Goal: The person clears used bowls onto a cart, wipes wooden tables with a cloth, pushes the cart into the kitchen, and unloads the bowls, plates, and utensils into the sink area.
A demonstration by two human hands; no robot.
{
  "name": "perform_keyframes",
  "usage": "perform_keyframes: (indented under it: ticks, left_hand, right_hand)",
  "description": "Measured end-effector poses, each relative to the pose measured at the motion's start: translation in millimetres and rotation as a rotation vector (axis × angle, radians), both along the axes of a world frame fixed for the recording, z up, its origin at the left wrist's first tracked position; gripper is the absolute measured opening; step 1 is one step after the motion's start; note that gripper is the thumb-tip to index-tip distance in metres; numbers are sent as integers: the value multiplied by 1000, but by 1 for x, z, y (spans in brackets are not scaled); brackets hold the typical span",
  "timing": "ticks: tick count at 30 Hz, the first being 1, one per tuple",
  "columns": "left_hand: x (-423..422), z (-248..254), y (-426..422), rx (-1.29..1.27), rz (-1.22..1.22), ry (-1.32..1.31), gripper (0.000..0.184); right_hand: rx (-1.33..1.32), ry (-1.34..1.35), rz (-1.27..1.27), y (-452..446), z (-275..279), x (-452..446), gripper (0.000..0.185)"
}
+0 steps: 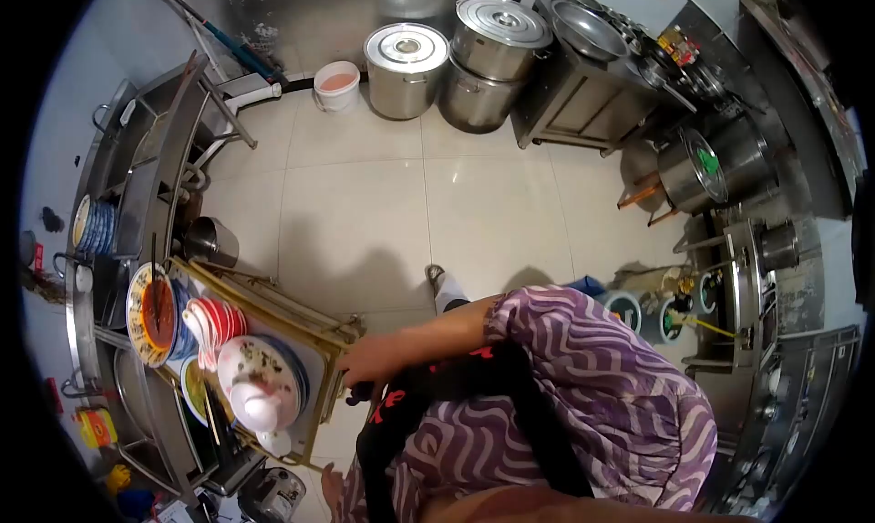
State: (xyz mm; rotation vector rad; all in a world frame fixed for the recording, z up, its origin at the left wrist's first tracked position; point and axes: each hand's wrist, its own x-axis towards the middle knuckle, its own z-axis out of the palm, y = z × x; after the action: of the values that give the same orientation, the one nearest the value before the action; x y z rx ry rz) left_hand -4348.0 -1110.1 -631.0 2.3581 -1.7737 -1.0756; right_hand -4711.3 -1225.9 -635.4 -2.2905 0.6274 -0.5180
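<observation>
My right hand (366, 359) is beside the near edge of a gold-framed serving cart (321, 404), fingers curled downward. Something small and dark (360, 393) shows just under those fingers; I cannot make out what it is. Lower down, my left hand (332, 488) is partly hidden by my sleeve, its visible fingers apart with nothing seen in them. On the cart are a patterned plate with leftover bits (244, 357), a white bowl (257, 404) lying on it, a stack of red-and-white bowls (215, 324), and a wide bowl of red-orange broth (157, 309) with chopsticks in it.
Steel sinks (137, 181) run along the left wall, with stacked dishes (95, 227) in them. Large lidded pots (406, 72) and a white bucket (337, 85) stand at the back. A steel cabinet (592, 103) is to their right. Buckets (624, 309) and stoves line the right side.
</observation>
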Motion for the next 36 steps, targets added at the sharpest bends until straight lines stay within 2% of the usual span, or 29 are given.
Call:
perform_keyframes:
  ticks: [4, 7, 9, 11, 13, 14, 15, 16, 18, 19, 20, 21, 24, 27, 29, 32, 33, 34, 35, 36]
  left_hand:
    - [-2, 11, -14, -33, 4, -121, 33]
    - [16, 34, -11, -98, -11, -212, 31]
    - [32, 59, 9, -211, -4, -275, 31]
    - [32, 77, 20, -463, 34, -285, 30]
    - [-41, 72, -19, -777, 164, -130, 36]
    - [-93, 81, -24, -651, 370, 30, 31]
    - [-125, 64, -44, -669, 493, 360, 29]
    - [-138, 40, -63, -665, 328, -16, 27]
    - [-211, 30, -116, -592, 478, 612, 25]
    - [-255, 57, -149, -485, 575, 662, 27]
    - [-267, 51, -185, -506, 593, 802, 29]
    - [-261, 25, -221, -504, 556, 929, 30]
    - [-264, 20, -327, -480, 788, 1076, 29]
    - [-248, -23, -442, -678, 962, 1228, 28]
    - [-256, -33, -497, -791, 1202, 1363, 26]
    - [-247, -45, -564, -732, 1467, 1376, 32]
    - [-229, -68, -582, -768, 1488, 1291, 37]
    - [-219, -55, -594, -736, 1612, 1261, 39]
    - [-201, -54, -601, -736, 1591, 1192, 39]
    - [-174, -65, -613, -801, 1649, 1335, 38]
  right_hand:
    - [39, -105, -74, -41, 5, -49, 33]
    - [124, -223, -84, -76, -11, -88, 30]
    - [168, -156, -135, -87, -8, -105, 31]
    - [182, -159, -209, -99, -12, -114, 32]
    - [235, -230, -199, -105, -16, -113, 31]
    - [257, -269, -104, -106, -10, -103, 31]
    - [250, -214, -83, -104, -6, -108, 31]
    - [235, -161, -61, -107, 4, -123, 31]
    - [267, -195, -71, -113, 3, -150, 32]
    - [268, -167, -70, -126, 8, -164, 32]
    - [275, -139, -134, -136, 12, -174, 33]
    - [287, -101, -172, -147, 9, -183, 33]
    - [357, -105, -330, -185, 0, -202, 32]
    - [587, -122, -517, -210, -12, -207, 32]
    - [665, -132, -597, -227, -5, -205, 31]
    - [638, -174, -684, -241, 12, -203, 29]
    - [646, -186, -716, -246, 13, -208, 29]
    - [655, -214, -767, -247, 13, -208, 28]
    - [656, -197, -742, -252, 9, -211, 29]
    - [659, -182, -737, -259, 4, -212, 29]
